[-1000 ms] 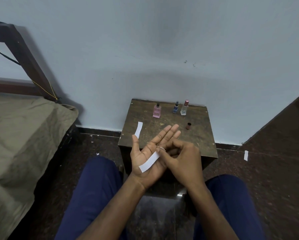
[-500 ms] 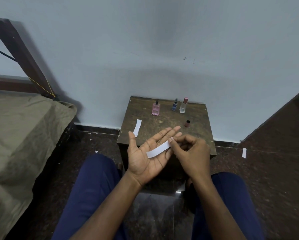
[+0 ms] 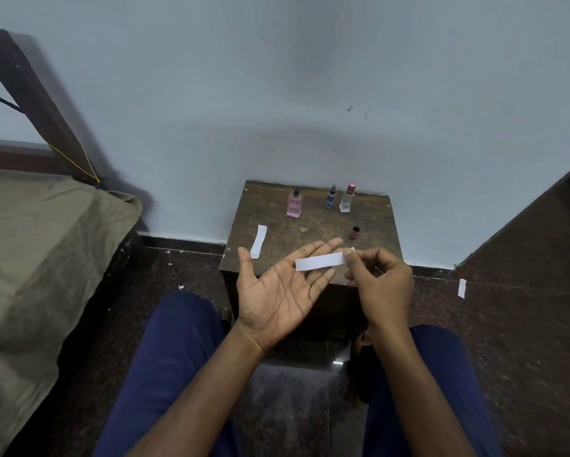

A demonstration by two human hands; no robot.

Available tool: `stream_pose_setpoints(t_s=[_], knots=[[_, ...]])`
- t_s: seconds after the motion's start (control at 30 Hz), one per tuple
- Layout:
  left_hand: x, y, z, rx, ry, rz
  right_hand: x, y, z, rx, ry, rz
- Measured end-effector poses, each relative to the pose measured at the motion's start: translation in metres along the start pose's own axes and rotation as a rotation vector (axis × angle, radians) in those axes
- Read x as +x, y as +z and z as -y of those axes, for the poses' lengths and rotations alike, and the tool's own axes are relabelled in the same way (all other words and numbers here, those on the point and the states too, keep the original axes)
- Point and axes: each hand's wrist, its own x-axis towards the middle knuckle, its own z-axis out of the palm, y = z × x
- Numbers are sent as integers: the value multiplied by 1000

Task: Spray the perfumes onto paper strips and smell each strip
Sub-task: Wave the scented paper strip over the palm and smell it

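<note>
My right hand pinches one end of a white paper strip, which lies level across the fingers of my left hand. That left hand is palm up with fingers spread, holding nothing. On the small brown table stand three perfume bottles near the wall: a pink one, a small blue one and a clear one with a pink cap. A dark loose cap sits in front of them. Another white strip lies on the table's left part.
A bed with an olive cover and a dark wooden frame fills the left side. My blue-trousered legs flank the table. One white strip lies on the dark floor at right. The wall stands right behind the table.
My right hand has drawn the strip up and to the right, from the left palm out to the fingers, turning it nearly level. The left hand stays open.
</note>
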Motion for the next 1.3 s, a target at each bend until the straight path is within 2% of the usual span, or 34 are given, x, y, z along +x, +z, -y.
stream_pose_setpoints(t_s=[0.7, 0.8, 0.87, 0.93, 1.0, 1.03, 1.07, 1.1, 1.13, 1.17, 1.2, 1.27, 1.3], knots=[[0, 2, -7, -46, 1, 50, 5, -6, 2, 147, 106, -49], [1, 2, -7, -47, -11, 31, 3, -8, 10, 169, 147, -3], [1, 2, -8, 20, -14, -58, -3, -11, 31, 254, 174, 105], [3, -2, -10, 172, -10, -241, -9, -21, 66, 546, 171, 306], [10, -8, -12, 414, 28, -366, -13, -34, 102, 997, 174, 626], [12, -11, -13, 634, 35, -426, -15, -36, 114, 1222, 174, 775], [13, -16, -14, 940, 51, -479, -15, -36, 122, 1338, 140, 817], [13, -23, -15, 1321, 60, -494, -10, -39, 123, 1337, 178, 770], [12, -33, -17, 1759, 57, -464, -7, -33, 110, 1258, 206, 723], [11, -45, -17, 2150, 73, -371, -8, -23, 88, 1047, 203, 652], [11, -53, -17, 2399, 97, -256, -7, -14, 67, 696, 200, 538], [10, -56, -13, 2512, 75, -126, -5, -7, 40, -109, 17, 422], [11, -56, -9, 2522, 47, -100, -5, -6, 40, -306, -60, 391]])
